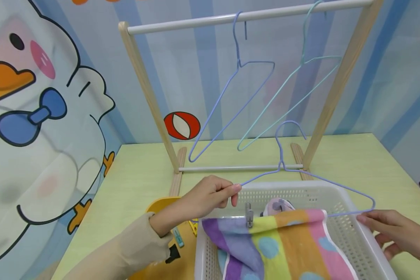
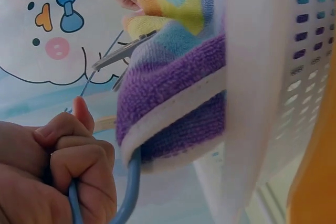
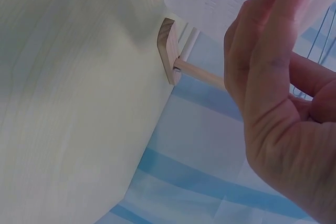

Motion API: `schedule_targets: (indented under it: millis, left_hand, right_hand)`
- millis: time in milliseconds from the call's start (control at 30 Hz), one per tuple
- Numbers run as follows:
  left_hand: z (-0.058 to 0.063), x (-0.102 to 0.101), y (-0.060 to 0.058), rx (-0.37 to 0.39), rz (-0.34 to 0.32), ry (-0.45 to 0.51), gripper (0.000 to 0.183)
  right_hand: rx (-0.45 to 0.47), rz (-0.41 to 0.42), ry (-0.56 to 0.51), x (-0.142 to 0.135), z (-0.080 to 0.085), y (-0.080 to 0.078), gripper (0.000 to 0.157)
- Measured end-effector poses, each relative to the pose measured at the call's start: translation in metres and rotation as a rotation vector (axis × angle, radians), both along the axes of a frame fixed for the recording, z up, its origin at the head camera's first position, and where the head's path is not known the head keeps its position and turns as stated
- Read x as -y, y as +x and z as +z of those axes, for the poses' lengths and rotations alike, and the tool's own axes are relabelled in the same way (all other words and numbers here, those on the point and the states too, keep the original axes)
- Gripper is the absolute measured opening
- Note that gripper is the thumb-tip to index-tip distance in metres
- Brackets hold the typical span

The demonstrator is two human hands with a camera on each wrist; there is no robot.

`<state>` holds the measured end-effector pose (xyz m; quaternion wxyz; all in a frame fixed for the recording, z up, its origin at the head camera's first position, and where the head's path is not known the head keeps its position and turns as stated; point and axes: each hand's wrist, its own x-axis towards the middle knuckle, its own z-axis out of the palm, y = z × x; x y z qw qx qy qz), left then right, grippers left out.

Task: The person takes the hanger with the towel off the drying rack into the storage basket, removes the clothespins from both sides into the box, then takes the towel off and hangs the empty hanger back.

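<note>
My left hand [image 1: 210,196] grips the left arm of a blue-purple clothes hanger [image 1: 327,182], its hook pointing up above a white basket. Over its lower bar lies a striped towel [image 1: 297,237] with blue dots, and a metal clip [image 1: 249,215] sits on the towel's top edge. Up close in the left wrist view, the fingers of the left hand [image 2: 79,171] curl round the blue wire beside the towel's purple corner [image 2: 168,98]. My right hand [image 1: 399,231] is at the hanger's right corner, a fingertip touching it; the right wrist view shows its fingers [image 3: 268,61] loosely extended.
The white basket [image 1: 350,202] holds a bundled pale patterned cloth [image 1: 278,206]. To its left, a yellow-orange tray [image 1: 187,252] contains small items. Behind stands a wooden rack [image 1: 143,77] with a blue hanger [image 1: 217,105] and a mint hanger [image 1: 273,97] on its white bar.
</note>
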<state>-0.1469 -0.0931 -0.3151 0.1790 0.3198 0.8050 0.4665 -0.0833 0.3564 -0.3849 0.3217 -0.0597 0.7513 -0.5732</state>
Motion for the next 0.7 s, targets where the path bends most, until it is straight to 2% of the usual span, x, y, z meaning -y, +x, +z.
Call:
schedule_targets:
  millis: [333,700]
  left_hand:
    - [-0.014,0.000,-0.012,0.085,0.023,-0.050,0.045]
    - [-0.022,0.002,-0.018,0.092,0.019,-0.075,0.042]
  right_hand:
    - [0.020,-0.031,0.081,0.005,0.007,0.004,0.057]
    - [0.033,-0.017,0.057,0.005,0.007,0.006,0.056]
